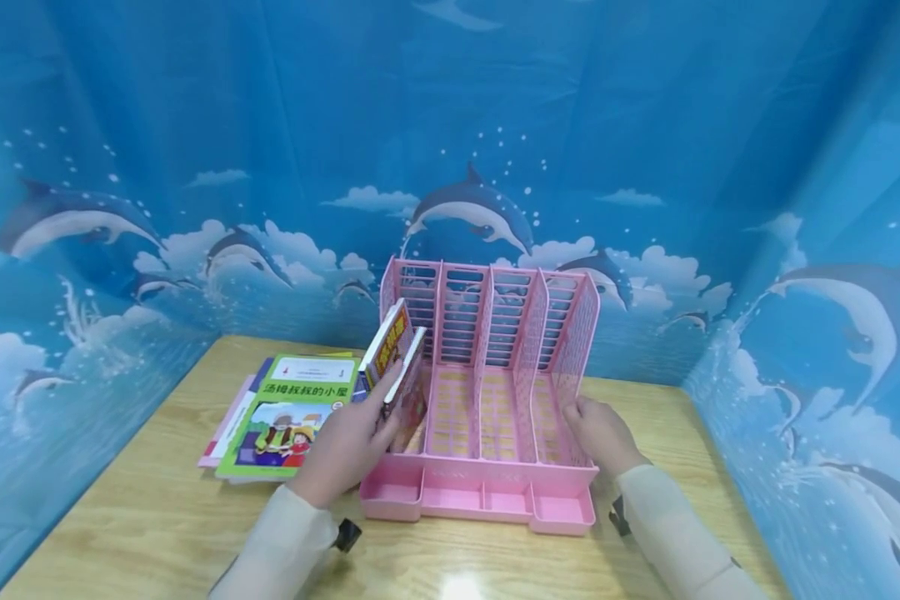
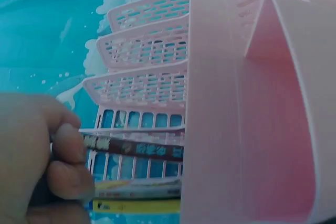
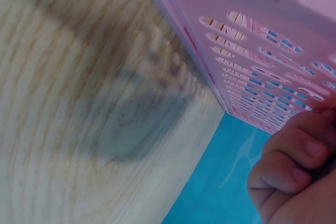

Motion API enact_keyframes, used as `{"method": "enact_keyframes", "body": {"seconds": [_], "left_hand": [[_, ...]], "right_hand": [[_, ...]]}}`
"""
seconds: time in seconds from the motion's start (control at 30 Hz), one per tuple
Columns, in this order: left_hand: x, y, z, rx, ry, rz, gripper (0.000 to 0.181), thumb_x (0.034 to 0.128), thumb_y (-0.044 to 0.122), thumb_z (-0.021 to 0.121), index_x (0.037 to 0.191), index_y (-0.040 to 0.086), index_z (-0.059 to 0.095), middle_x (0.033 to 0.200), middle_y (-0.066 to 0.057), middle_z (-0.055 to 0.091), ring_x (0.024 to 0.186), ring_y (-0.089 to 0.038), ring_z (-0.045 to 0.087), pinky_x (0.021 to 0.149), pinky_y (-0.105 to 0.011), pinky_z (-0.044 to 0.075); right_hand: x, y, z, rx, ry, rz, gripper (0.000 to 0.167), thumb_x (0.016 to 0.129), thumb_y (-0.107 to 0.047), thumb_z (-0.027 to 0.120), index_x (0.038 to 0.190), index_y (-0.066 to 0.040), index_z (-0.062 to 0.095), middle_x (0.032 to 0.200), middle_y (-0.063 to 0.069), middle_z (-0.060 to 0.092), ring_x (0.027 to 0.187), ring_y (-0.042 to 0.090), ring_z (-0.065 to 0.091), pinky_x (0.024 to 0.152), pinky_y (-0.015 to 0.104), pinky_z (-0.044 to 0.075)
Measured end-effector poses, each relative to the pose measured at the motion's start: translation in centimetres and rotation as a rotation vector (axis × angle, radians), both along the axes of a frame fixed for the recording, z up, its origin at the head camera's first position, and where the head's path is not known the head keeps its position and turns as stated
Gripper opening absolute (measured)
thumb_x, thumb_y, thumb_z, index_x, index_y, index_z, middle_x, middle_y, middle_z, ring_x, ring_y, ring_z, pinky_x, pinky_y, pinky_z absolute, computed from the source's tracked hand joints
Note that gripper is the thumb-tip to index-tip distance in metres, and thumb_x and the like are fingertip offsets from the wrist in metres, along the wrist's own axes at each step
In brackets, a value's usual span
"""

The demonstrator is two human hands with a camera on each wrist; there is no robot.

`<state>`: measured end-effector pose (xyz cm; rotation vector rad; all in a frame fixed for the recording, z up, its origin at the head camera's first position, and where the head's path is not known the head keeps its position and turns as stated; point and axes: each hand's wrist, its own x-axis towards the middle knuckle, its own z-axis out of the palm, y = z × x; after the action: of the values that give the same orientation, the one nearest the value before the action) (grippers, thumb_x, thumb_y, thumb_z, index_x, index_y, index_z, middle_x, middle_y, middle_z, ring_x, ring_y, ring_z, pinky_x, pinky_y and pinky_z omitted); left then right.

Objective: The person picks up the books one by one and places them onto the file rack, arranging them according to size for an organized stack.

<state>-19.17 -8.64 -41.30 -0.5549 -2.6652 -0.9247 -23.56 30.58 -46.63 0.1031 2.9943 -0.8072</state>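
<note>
A pink book rack (image 1: 476, 475) with upright dividers stands on the table. At its leftmost compartment my left hand (image 1: 348, 442) (image 2: 44, 156) grips a tilted book (image 1: 407, 383), which shows a dark spine (image 2: 152, 150) in the left wrist view. Another book (image 1: 390, 343), with yellow lettering on its cover, leans just left of it; whether the hand also holds this one I cannot tell. On the opposite side, my right hand (image 1: 603, 433) (image 3: 294, 166) grips the rack's right side panel (image 3: 252, 61) with curled fingers.
Left of the rack lies a stack of books with a green-bordered one (image 1: 288, 417) on top. Small open trays (image 1: 393, 492) run along the rack's front. Blue dolphin-print curtains (image 1: 307, 125) surround the wooden table (image 1: 150, 517) at the back and sides.
</note>
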Motion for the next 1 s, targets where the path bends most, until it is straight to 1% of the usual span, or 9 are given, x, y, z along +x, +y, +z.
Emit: {"method": "enact_keyframes", "body": {"seconds": [0.1,0.23,0.37,0.47,0.57,0.63,0.77,0.9,1.0], "left_hand": [[-0.2,0.4,-0.3,0.01,0.055,-0.003,0.068,0.1034,0.016,0.061,0.164,0.024,0.032,0.054,0.006,0.044,0.042,-0.004,0.037,0.041,-0.025,0.037],[-0.4,0.8,-1.0,0.059,0.062,0.072,0.067,0.104,0.017,0.061,0.164,0.026,0.032,0.061,-0.001,0.058,0.043,-0.005,0.041,0.042,-0.025,0.039],[-0.8,0.9,-1.4,0.085,0.081,0.136,0.069,0.1038,0.016,0.061,0.164,0.026,0.03,0.06,-0.004,0.058,0.042,-0.008,0.042,0.041,-0.027,0.04],[-1.1,0.9,-1.5,0.094,0.075,0.157,0.071,0.1043,0.018,0.06,0.165,0.025,0.025,0.057,-0.003,0.055,0.042,-0.01,0.043,0.04,-0.028,0.04],[-1.3,0.8,-1.5,0.089,0.063,0.18,0.072,0.1052,0.021,0.06,0.166,0.026,0.022,0.064,-0.003,0.06,0.044,-0.009,0.045,0.041,-0.028,0.041],[-1.4,0.7,-1.5,0.086,0.057,0.188,0.072,0.1056,0.023,0.06,0.166,0.027,0.021,0.068,-0.003,0.062,0.047,-0.009,0.046,0.042,-0.027,0.042],[-1.4,0.5,-1.4,0.083,0.051,0.182,0.07,0.1046,0.023,0.062,0.165,0.031,0.026,0.065,0.003,0.057,0.047,-0.009,0.047,0.042,-0.027,0.043],[-1.6,0.3,-1.2,0.083,0.029,0.168,0.067,0.1027,0.023,0.064,0.162,0.03,0.033,0.065,0.006,0.055,0.049,-0.009,0.048,0.042,-0.027,0.043],[-1.6,0.2,-1.1,0.085,0.012,0.16,0.068,0.1018,0.022,0.064,0.162,0.029,0.033,0.065,0.006,0.054,0.049,-0.01,0.047,0.042,-0.028,0.042]], "right_hand": [[0.0,0.0,0.0,-0.011,-0.006,-0.005,0.042,0.11,-0.036,0.038,0.094,-0.007,0.063,0.07,0.007,0.052,0.065,0.023,0.051,0.063,0.037,0.045],[0.0,-0.2,0.0,-0.032,-0.013,0.003,0.042,0.11,-0.036,0.038,0.09,-0.008,0.062,0.07,0.007,0.052,0.065,0.023,0.051,0.063,0.037,0.045],[0.0,-0.1,-0.1,-0.014,0.006,0.006,0.041,0.109,-0.036,0.038,0.084,-0.011,0.059,0.071,0.006,0.054,0.067,0.023,0.053,0.067,0.039,0.047],[-0.1,0.1,-0.1,-0.002,0.011,-0.004,0.041,0.109,-0.037,0.039,0.088,-0.01,0.062,0.073,0.006,0.057,0.069,0.023,0.054,0.069,0.04,0.048],[-0.1,0.1,-0.2,-0.007,0.001,-0.005,0.042,0.109,-0.037,0.039,0.094,-0.008,0.065,0.074,0.006,0.058,0.07,0.023,0.055,0.069,0.04,0.048],[-0.1,0.1,-0.2,-0.006,-0.005,-0.005,0.041,0.109,-0.036,0.039,0.094,-0.008,0.065,0.074,0.006,0.058,0.069,0.023,0.055,0.068,0.04,0.048],[-0.1,0.0,-0.1,0.001,-0.014,-0.006,0.04,0.108,-0.036,0.039,0.088,-0.01,0.061,0.073,0.007,0.056,0.068,0.023,0.054,0.066,0.038,0.047],[-0.1,0.0,0.0,0.022,0.004,0.001,0.041,0.109,-0.037,0.038,0.083,-0.012,0.058,0.071,0.006,0.055,0.066,0.023,0.053,0.064,0.037,0.045],[-0.1,0.1,-0.1,0.033,0.012,0.004,0.042,0.109,-0.036,0.038,0.082,-0.011,0.057,0.069,0.006,0.054,0.065,0.023,0.052,0.063,0.038,0.045]]}}
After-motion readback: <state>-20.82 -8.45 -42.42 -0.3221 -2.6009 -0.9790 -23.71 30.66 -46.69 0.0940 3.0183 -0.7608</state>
